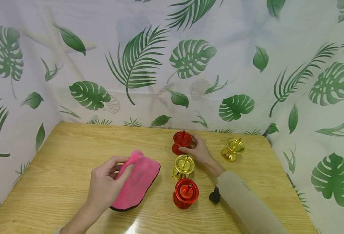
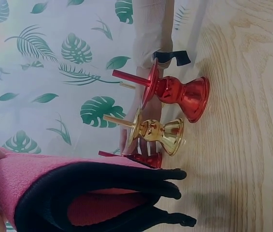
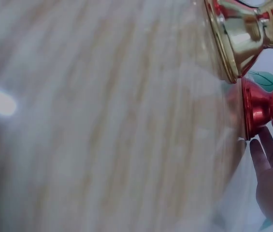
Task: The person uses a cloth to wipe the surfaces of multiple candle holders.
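Note:
My left hand (image 1: 106, 178) pinches a folded pink cloth (image 1: 139, 185) with black edging, held over the table left of the candle holders. In the left wrist view the cloth (image 2: 78, 183) shows its folded layers. My right hand (image 1: 199, 151) holds the rear red candle holder (image 1: 181, 139), thumb in front and fingers at its right side. A gold candle holder (image 1: 183, 165) stands in front of it, and a second red candle holder (image 1: 185, 193) stands nearest me. All three are upright in a row, each with a thin spike on its dish.
Another gold candle holder (image 1: 231, 150) stands at the back right of the wooden table (image 1: 81, 146). A small black object (image 1: 215, 196) shows beside the right sleeve (image 1: 242, 195). A leaf-patterned white curtain (image 1: 148, 97) hangs behind the table and at both sides.

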`<state>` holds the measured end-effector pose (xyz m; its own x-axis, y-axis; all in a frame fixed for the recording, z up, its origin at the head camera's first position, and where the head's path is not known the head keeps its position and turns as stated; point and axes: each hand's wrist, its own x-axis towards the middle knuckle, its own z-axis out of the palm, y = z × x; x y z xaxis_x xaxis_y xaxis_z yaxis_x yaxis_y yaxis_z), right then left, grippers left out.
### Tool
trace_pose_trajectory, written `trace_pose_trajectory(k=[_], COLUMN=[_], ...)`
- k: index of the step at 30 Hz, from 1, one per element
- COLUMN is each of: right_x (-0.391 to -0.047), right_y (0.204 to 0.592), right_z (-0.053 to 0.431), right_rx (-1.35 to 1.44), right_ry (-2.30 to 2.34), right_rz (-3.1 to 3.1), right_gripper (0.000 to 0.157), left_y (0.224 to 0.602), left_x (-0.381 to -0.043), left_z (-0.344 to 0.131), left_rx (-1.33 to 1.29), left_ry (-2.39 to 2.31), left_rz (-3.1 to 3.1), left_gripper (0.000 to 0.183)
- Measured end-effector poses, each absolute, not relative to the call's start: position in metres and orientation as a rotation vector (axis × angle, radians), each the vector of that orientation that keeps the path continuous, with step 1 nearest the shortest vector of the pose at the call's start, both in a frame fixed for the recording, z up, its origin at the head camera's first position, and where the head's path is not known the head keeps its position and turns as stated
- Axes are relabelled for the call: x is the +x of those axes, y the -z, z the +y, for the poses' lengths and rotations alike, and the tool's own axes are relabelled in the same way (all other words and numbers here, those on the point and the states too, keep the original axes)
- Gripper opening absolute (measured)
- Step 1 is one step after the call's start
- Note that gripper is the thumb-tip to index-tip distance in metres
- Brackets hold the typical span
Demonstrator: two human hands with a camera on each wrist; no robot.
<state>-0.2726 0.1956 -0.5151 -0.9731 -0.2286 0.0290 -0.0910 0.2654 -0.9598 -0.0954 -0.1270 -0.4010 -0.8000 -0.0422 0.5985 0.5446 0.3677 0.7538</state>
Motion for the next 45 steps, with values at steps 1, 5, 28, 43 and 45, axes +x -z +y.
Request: trace_pose_trajectory(k=[1,5,28,43,45], right_x=[-0.272,-0.271,-0.251,-0.212,-0.203], right_y=[0.515,0.516,0.478,0.422,0.415], right_z=[0.195,0.195,0.235,0.245,0.245], right_rx=[-0.302,-0.283,-0.274,-0.710,-0.723], right_ry=[1.820,1.830,1.906,1.980,1.940], right_rz=[2.403,2.400,2.539,2.676,2.686], right_gripper=[0.074,0.072,0.070,0.067,0.067], left_y=[0.401,0.401,0.396,0.395,0.394], left_x=[-0.096,-0.096,-0.097,-0.095,-0.095], left_z=[-0.127,-0.127,-0.125,-0.124,-0.123], left_rx=[-0.435,-0.441,-0.437,-0.447,-0.445], left_ry=[1.448,1.441,1.437,1.440,1.438], left_rz=[-2.100,-2.095,-2.105,-2.099,-2.097], left_gripper=[0.021,0.022,0.020,0.021,0.020])
